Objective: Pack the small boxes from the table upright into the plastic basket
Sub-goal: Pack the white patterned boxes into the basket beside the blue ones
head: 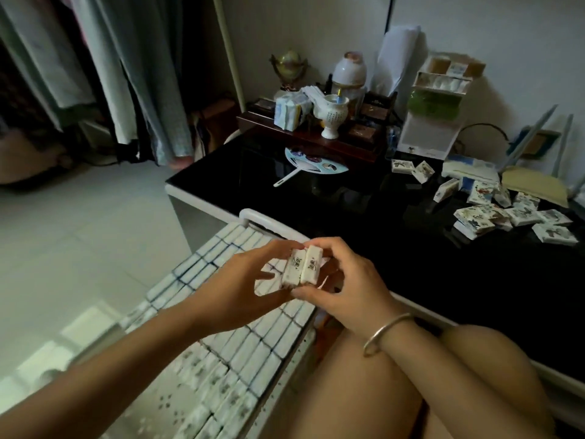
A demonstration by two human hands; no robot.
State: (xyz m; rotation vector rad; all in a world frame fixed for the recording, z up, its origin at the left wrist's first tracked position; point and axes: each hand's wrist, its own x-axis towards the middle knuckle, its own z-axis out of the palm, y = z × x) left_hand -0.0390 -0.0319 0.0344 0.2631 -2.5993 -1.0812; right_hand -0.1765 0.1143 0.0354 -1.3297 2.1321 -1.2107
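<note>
1. Left hand [240,280]: bare, no ring or glove visible; forearm unsleeved to the frame edge.
2. Right hand [348,293]: bare, fingers without rings.
3. Bangle [384,332]: plain silver-coloured metal band, open-ended, encircling the right wrist.
4. Knees [474,359]: uncovered; no garment visible over the thighs.

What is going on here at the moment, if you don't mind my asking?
A seated person is packing small boxes into a basket. Both the left hand and the right hand hold two boxes side by side above the rows already standing in it. More loose boxes lie on the black table, not yet packed.
</note>
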